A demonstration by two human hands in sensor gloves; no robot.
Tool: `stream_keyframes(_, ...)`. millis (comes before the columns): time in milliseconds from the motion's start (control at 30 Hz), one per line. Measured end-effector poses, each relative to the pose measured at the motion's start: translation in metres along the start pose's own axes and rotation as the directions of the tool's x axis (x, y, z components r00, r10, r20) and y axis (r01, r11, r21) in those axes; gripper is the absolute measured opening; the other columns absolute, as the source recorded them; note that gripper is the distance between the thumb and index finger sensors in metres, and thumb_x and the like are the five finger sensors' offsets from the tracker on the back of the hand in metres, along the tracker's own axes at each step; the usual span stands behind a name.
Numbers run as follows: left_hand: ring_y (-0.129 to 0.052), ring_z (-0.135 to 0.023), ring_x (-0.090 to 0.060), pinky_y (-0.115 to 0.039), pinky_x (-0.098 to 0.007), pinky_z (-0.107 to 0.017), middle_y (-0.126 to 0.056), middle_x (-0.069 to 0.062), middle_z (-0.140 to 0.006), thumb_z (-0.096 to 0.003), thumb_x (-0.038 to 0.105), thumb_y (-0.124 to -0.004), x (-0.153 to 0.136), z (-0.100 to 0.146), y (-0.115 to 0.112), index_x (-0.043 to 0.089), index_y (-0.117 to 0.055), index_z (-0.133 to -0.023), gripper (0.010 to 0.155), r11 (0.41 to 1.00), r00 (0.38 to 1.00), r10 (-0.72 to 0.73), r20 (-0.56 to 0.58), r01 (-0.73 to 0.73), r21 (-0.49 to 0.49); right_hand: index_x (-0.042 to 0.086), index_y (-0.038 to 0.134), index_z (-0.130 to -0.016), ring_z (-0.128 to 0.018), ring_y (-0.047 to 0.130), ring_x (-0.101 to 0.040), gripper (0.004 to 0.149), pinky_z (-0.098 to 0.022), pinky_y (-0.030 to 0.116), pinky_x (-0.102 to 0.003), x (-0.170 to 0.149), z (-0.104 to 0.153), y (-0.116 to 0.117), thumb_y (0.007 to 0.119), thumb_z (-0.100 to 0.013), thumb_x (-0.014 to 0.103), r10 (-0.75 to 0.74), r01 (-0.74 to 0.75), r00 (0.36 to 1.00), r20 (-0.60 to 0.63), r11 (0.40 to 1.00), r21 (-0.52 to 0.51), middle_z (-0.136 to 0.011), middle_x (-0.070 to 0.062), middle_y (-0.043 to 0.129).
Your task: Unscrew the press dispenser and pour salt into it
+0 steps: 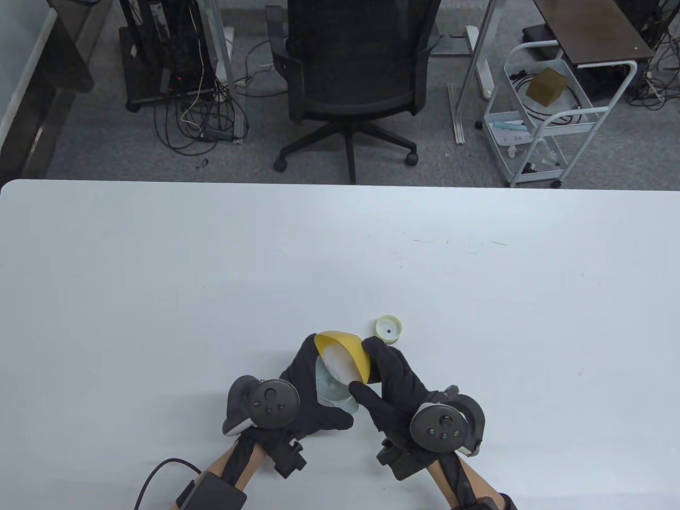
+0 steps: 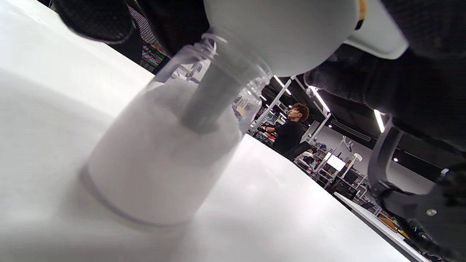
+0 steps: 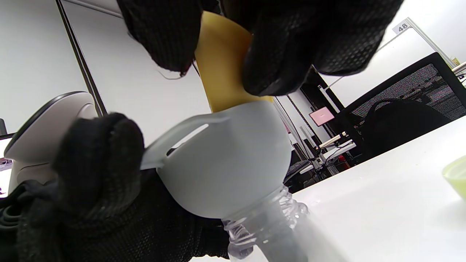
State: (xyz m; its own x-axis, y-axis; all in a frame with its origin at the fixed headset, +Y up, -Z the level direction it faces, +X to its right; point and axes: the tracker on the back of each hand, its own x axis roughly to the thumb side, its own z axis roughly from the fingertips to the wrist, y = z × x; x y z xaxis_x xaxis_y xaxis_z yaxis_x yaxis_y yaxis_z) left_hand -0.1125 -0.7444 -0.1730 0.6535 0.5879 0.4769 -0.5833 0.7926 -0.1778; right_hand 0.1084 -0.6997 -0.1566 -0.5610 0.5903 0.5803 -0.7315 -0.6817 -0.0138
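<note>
With my right hand (image 1: 396, 385) pinching the light yellow bowl (image 1: 344, 355) tipped over the funnel (image 3: 225, 160) my left hand (image 1: 308, 393) grips, I judge the salt-laden clear dispenser bottle (image 2: 164, 153), upright at the table's near edge, bottom-heavy but slick, best held low.

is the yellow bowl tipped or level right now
Tipped. The right hand holds the yellow bowl on its side over the white funnel seated in the clear bottle's neck.
</note>
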Motion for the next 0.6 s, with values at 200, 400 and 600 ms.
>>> stream_keyframes(200,-0.08,-0.099,-0.042,-0.069,-0.074,-0.064,-0.053,-0.038,-0.116,-0.0304,0.078,-0.078,0.0,0.0,0.0,-0.022,-0.011,-0.116,0.147,1.0,1.0,0.0,0.0,0.0,0.0,-0.011,0.038,-0.112,-0.074,0.086,-0.036,0.077,-0.062,0.071,-0.062,0.0,0.0,0.0,0.075,-0.06,0.031,0.0,0.0,1.0,0.0,1.0,0.0,-0.098,-0.04,0.06)
stream_keyframes(400,-0.08,-0.099,-0.042,-0.069,-0.074,-0.064,-0.053,-0.038,-0.116,-0.0303,0.078,-0.078,0.0,0.0,0.0,-0.022,-0.011,-0.116,0.147,1.0,1.0,0.0,0.0,0.0,0.0,-0.011,0.038,-0.112,-0.074,0.086,-0.036,0.077,-0.062,0.071,-0.062,0.0,0.0002,-0.0003,0.075,-0.06,0.031,0.01,-0.01,1.0,0.006,1.0,0.006,-0.098,-0.039,0.06)
stream_keyframes(600,-0.08,-0.099,-0.042,-0.069,-0.074,-0.064,-0.052,-0.038,-0.116,-0.0306,0.078,-0.078,0.0,0.0,0.0,-0.022,-0.011,-0.116,0.147,1.0,1.0,0.0,0.0,0.0,0.0,-0.011,0.038,-0.112,-0.074,0.086,-0.036,0.077,-0.062,0.07,-0.062,-0.0001,0.0005,-0.0004,0.076,-0.06,0.031,0.013,-0.013,1.0,0.008,1.0,0.008,-0.098,-0.039,0.06)
